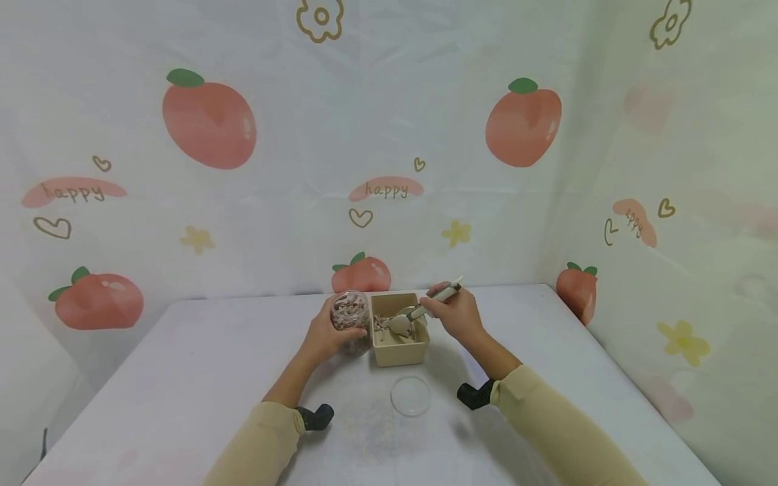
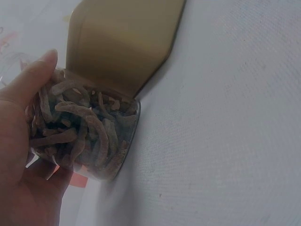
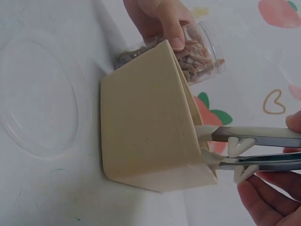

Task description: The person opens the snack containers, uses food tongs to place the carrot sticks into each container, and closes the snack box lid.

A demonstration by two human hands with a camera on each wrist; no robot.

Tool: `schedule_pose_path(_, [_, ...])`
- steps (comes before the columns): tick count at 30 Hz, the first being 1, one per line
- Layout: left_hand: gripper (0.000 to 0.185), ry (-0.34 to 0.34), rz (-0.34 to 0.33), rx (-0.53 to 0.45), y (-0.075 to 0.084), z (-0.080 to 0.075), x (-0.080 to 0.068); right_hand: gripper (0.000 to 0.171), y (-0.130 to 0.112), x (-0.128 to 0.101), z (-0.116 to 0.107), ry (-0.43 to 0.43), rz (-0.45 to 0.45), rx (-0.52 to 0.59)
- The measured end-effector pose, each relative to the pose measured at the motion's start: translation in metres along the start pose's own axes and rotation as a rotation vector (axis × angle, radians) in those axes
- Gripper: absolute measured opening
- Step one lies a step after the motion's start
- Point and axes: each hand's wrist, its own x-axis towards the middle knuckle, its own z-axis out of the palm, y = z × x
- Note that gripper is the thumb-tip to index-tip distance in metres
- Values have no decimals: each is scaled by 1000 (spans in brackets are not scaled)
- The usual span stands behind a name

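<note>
At the middle of the bench (image 1: 200,378), my left hand (image 1: 325,337) wraps the jar (image 1: 351,317) of dried strips, tilted beside the box (image 1: 398,351). My right hand (image 1: 456,314) clenches the tongs (image 1: 425,307), their tips down inside the box among more strips. I judge this the transfer step; the next move calls for a firm pinch and a lift over the box wall. The lid (image 1: 410,395) lies near me, apart; open bench lies either side.
</note>
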Motion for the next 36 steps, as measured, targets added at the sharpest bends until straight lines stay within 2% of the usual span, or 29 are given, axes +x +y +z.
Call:
schedule_pose_path(9, [97, 2, 11, 6, 1, 0, 1, 16, -5, 1, -1, 40, -1, 87])
schedule_pose_path(20, [100, -10, 5, -2, -1, 0, 0, 15, -16, 8, -1, 71, -86, 107])
schedule_pose_path(27, [100, -9, 1, -5, -1, -1, 0, 19, -31, 14, -8, 74, -100, 201])
schedule_pose_path(32, [98, -14, -8, -6, 0, -1, -1, 18, -62, 7, -13, 72, -137, 229])
schedule_pose_path(36, [98, -18, -7, -11, 0, -1, 0, 19, -64, 13, -10, 81, -183, 248])
